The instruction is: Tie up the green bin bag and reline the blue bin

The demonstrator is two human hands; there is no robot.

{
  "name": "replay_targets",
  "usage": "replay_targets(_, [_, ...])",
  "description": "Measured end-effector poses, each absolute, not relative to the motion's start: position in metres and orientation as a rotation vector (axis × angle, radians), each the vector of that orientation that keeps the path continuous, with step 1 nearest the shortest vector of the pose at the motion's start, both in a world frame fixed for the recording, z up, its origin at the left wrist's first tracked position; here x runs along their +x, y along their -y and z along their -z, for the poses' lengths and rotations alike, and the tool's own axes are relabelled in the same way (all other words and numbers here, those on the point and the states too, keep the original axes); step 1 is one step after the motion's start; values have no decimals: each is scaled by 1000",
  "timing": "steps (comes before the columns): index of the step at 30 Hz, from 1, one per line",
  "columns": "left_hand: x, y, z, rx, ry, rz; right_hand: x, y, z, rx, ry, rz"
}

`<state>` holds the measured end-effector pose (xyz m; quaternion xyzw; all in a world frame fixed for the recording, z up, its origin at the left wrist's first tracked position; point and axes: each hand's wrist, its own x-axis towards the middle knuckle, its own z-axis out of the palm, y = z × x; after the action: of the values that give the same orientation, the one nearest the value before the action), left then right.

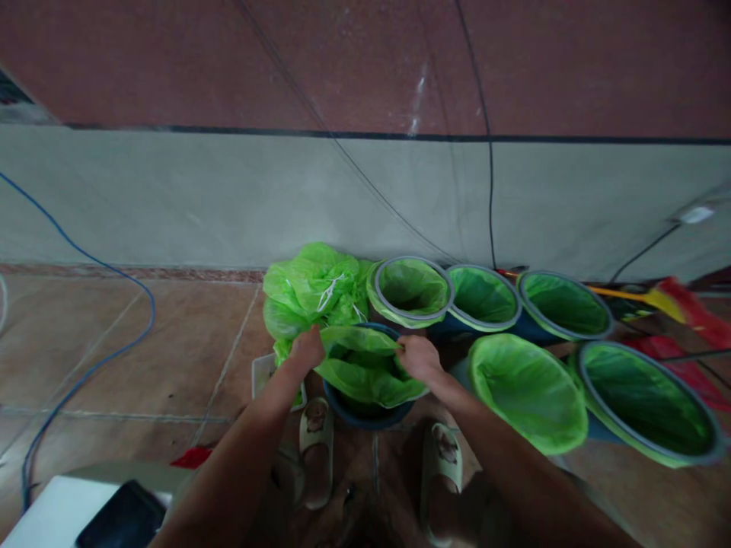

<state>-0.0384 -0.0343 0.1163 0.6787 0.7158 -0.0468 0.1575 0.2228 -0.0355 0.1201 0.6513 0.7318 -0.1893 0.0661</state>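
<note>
Both hands hold the mouth of a green plastic garbage bag (365, 373) apart over a dark blue trash bin (368, 415) on the floor between my feet. My left hand (308, 348) is closed on the bag's left edge, and my right hand (419, 356) pinches its right edge. The lower part of the bag hangs inside the bin, and its bottom is hidden. Just behind my left hand lies a heap of filled or bunched green bags (314, 289) with white ties. Right behind the bin stands a bin with a grey rim ring (411, 289), lined in green.
Several more green-lined bins stand to the right, one lined bin (528, 392) nearest my right arm. A small white tray (263, 373) is left of the bin. A blue cable (122, 270) crosses the left floor. A dark phone-like object (122, 517) lies on a white surface (62, 506).
</note>
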Motion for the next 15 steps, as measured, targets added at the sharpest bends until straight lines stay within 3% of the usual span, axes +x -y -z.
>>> replay_targets(9, [-32,30,-142,1833,-2181,72,253,30,-152,2177,-2064,448])
replay_targets(15, [-27,42,-127,1672,-2021,49,254,37,-127,1948,-2039,793])
